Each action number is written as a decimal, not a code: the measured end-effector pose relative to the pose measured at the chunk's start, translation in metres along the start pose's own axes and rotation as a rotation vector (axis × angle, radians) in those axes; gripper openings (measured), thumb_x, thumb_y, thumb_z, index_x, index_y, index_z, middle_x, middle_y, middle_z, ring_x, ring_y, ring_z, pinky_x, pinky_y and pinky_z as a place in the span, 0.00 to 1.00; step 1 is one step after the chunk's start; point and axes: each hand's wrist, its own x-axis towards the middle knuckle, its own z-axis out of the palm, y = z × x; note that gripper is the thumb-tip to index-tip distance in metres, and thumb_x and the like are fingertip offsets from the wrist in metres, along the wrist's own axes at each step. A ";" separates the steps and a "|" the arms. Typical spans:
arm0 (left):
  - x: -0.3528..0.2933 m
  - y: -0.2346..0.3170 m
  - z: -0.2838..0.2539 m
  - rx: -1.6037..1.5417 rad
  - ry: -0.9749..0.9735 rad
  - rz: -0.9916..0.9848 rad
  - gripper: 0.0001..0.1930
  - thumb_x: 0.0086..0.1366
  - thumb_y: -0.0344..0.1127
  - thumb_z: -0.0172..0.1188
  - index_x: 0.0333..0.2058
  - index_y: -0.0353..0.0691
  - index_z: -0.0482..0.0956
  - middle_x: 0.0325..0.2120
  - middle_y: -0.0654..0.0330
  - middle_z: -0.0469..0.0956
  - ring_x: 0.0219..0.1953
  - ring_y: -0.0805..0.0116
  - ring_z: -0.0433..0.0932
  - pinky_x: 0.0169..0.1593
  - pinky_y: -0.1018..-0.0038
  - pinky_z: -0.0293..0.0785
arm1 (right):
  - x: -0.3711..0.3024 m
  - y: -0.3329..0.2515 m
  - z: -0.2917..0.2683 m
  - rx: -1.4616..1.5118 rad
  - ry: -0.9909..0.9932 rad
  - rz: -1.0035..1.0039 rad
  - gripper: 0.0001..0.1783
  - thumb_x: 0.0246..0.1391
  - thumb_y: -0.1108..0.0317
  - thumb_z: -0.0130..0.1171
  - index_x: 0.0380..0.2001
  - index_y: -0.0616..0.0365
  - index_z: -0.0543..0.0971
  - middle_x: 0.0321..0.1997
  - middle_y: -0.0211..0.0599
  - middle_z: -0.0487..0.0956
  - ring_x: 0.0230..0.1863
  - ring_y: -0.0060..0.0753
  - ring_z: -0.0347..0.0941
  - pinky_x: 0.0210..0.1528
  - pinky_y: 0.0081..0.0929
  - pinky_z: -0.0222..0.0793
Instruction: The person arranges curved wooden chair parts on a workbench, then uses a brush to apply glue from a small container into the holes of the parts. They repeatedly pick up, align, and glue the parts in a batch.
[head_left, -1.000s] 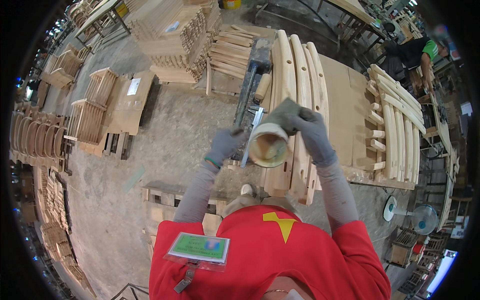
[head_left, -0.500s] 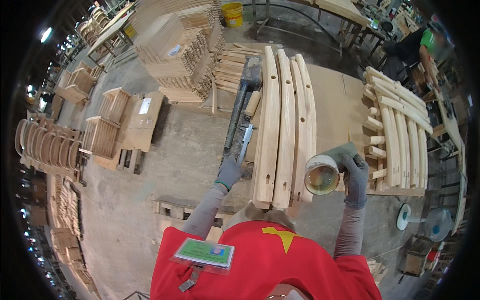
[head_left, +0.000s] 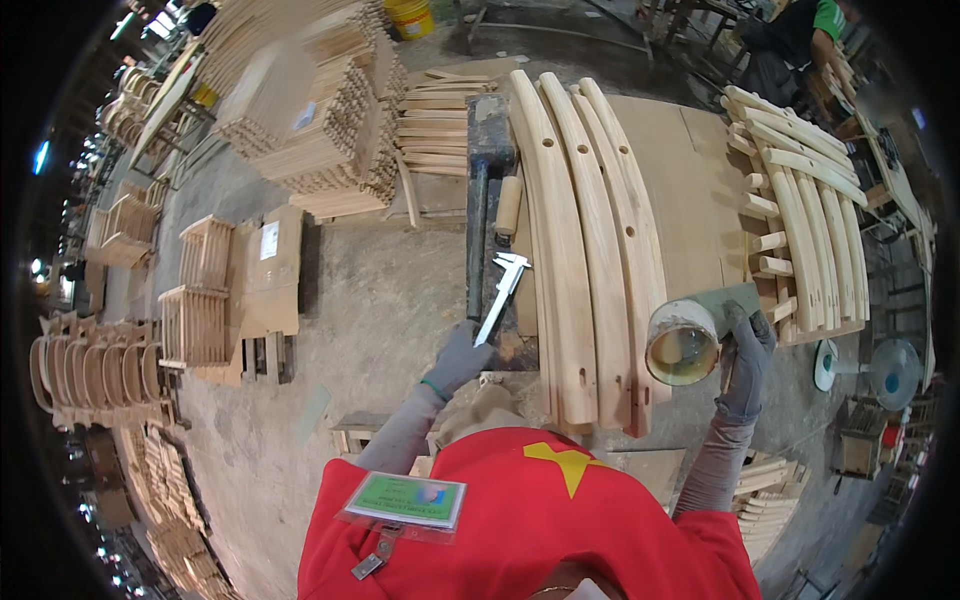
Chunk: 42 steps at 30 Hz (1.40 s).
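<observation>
My left hand, in a grey glove, grips the lower end of a white caliper beside a dark metal bar with a block-like end. In my gloved right hand is a round whitish pot, its mouth facing me and yellowish stuff inside. A flat grey-green piece shows at the same hand; how it is held I cannot tell. Between my hands lie several long curved wooden pieces with drilled holes and slots. A short wooden cylinder rests next to the bar.
Cardboard lies under the wood. More curved pieces are stacked at the right, near two fans. Tall wood stacks and a yellow bucket stand far left. Another person works at the far right.
The caliper has turned so its jaws show more clearly, with my left hand at its lower end. My right hand has shifted right with the pot. The whole view has also shifted.
</observation>
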 end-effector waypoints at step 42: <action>0.162 0.124 -0.141 -0.417 -0.603 0.495 0.11 0.62 0.34 0.55 0.41 0.36 0.77 0.24 0.69 0.75 0.21 0.85 0.69 0.23 0.87 0.63 | 0.042 0.080 0.215 -0.522 -0.201 -0.238 0.16 0.56 0.67 0.51 0.44 0.66 0.76 0.38 0.39 0.80 0.36 0.23 0.74 0.40 0.20 0.69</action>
